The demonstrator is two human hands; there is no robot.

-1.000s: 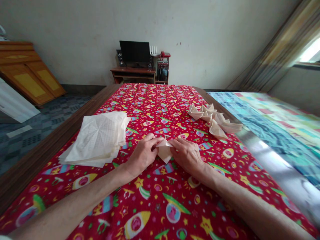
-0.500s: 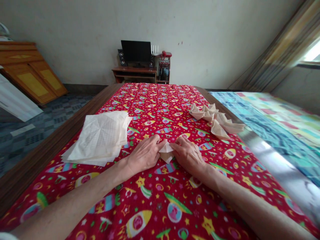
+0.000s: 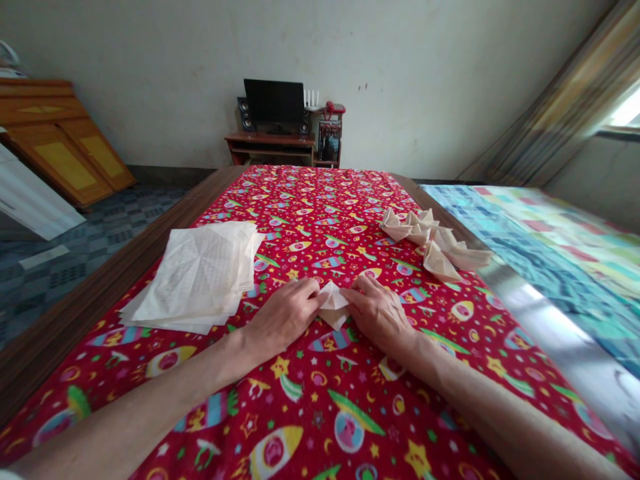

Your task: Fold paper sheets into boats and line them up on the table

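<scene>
The left hand [image 3: 285, 310] and the right hand [image 3: 380, 313] are meeting over the middle of the cloth [image 3: 310, 233], well in from both side edges of the counter [image 3: 75, 317], and between them they are holding the paper [image 3: 334, 307]. The left fingers are pinching its left corner, and the right fingers are pinching its right corner. The paper is showing a pale ridged peak towards the counter's far edge, while a lower tip is pointing towards the near side.

A second ago the paper was looking more like a plain diamond; now its upper part is standing out as a creased triangle. The left hand is lying flatter, its back turned up more, where earlier its knuckles were rising higher. The right hand is keeping nearly the same grip.

The sheets [image 3: 195, 273] are lying as before near the counter's left edge, stacked unevenly. The folded pieces [image 3: 443, 263] are sitting unchanged by the right edge, beyond the right hand, clustered closely together, with their points sticking up.
</scene>
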